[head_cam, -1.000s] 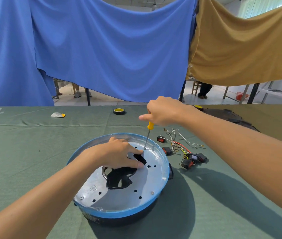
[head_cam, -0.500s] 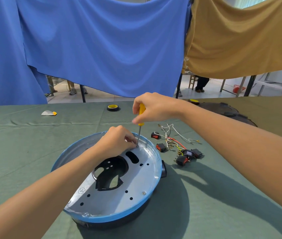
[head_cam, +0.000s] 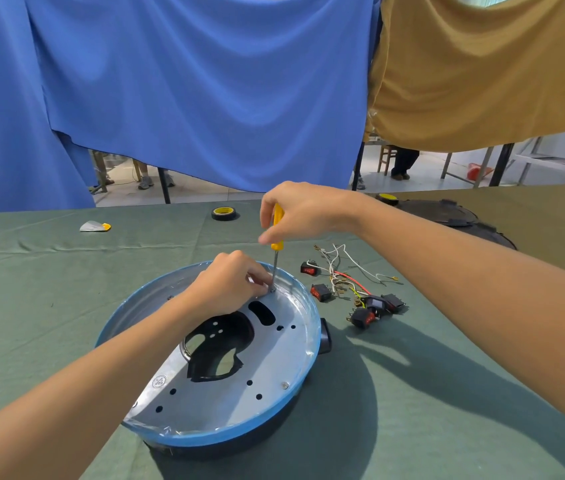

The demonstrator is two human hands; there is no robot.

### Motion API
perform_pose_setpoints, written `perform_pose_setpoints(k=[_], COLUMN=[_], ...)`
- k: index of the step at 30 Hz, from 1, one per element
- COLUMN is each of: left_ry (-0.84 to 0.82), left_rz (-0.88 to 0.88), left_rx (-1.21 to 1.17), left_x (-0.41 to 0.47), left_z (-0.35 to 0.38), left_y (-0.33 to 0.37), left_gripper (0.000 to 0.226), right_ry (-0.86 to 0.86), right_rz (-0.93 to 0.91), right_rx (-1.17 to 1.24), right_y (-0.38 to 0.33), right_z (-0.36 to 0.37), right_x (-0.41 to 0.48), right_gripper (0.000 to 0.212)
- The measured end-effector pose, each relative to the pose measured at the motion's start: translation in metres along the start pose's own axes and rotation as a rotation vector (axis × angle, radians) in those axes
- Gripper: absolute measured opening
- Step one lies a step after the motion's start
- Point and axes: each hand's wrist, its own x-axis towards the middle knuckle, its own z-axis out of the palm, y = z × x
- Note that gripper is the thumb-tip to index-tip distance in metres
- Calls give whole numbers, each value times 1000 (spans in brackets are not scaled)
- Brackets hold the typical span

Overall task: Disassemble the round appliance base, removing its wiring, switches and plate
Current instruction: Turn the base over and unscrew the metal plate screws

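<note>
The round appliance base [head_cam: 246,433] with a blue rim sits on the green cloth before me. Inside it lies a silver metal plate [head_cam: 267,362] with a large black cutout and several small holes. My right hand [head_cam: 303,211] grips a yellow-handled screwdriver [head_cam: 277,230], held upright with its tip on a screw at the plate's far edge. My left hand [head_cam: 231,287] rests on the plate there, fingertips pinched around the shaft's tip. A bundle of wires with black and red switches [head_cam: 353,285] lies loose on the cloth to the right of the base. One screw [head_cam: 284,385] sits at the plate's near right.
A roll of black and yellow tape [head_cam: 223,213] and a small white and yellow scrap [head_cam: 95,226] lie at the far side of the table. A dark round cover [head_cam: 447,216] rests at the far right. Blue and tan cloths hang behind.
My left hand moved from the plate's slot up to the screwdriver tip at the far edge. My right hand stays on the screwdriver. The view shifted, so the base sits lower left.
</note>
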Motion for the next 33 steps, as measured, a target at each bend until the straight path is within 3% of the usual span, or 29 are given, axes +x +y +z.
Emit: perform_pose_setpoints(k=[3, 6, 12, 16, 21, 25, 29, 32, 33], left_ry=[7, 7, -17, -26, 1, 58, 70, 67, 69], left_rz=[-8, -6, -4, -18, -52, -93, -109, -113, -113], left_rx=[-18, -24, -3, -33, -64, -30, -37, -24, -20], left_x=[-2, -3, -4, -4, -1, 1, 0, 0, 0], left_z=[-1, -2, -3, -3, 1, 5, 6, 7, 8], left_y=[-1, 0, 1, 1, 1, 2, 3, 5, 6], left_gripper=[18, 18, 20, 18, 12, 9, 10, 18, 19], right_ry=[56, 86, -15, 40, 64, 33, 24, 38, 42], right_rz=[74, 61, 49, 53, -5, -4, -9, 13, 11], right_rx=[-200, -200, -78, -145, -130, -127, -108, -120, -129], right_y=[0, 1, -6, -9, -7, -5, -1, -1, -1], right_z=[4, 5, -5, 0, -1, -5, -6, -1, 0], right_x=[4, 5, 2, 3, 0, -2, -1, 0, 0], right_gripper=[46, 38, 25, 52, 19, 12, 25, 52, 51])
